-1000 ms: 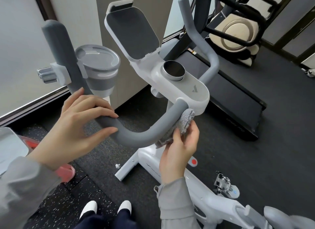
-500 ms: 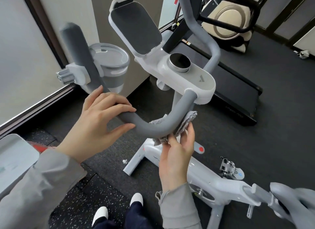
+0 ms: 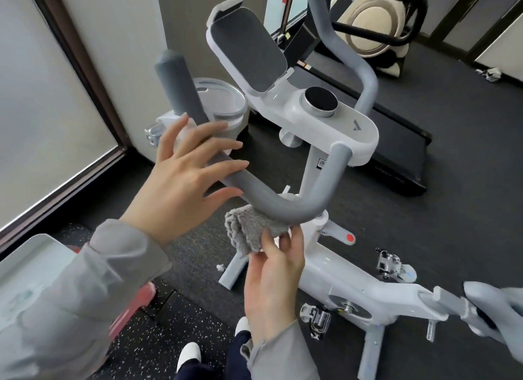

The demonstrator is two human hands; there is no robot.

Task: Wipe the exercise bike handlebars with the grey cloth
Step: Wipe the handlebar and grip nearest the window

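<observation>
The grey padded handlebar (image 3: 285, 207) of the white exercise bike curves from an upright left grip down and round to the console (image 3: 334, 119). My right hand (image 3: 276, 269) holds the bunched grey cloth (image 3: 252, 228) pressed against the underside of the bar's lowest bend. My left hand (image 3: 186, 181) lies over the bar's left stretch with its fingers spread and straight, not wrapped around it. The bar's right branch (image 3: 365, 73) rises behind the console.
A grey tablet holder (image 3: 249, 51) and a cup holder (image 3: 220, 105) sit on the bike. The frame (image 3: 353, 283), pedals (image 3: 317, 318) and saddle (image 3: 495, 309) are lower right. A treadmill (image 3: 402, 158) and another machine (image 3: 370, 20) stand behind. A window (image 3: 42, 110) is on the left.
My right hand slid the cloth leftward and down along the bar, from beside the console to the lowest bend. My left hand loosened from a curled hold to spread fingers.
</observation>
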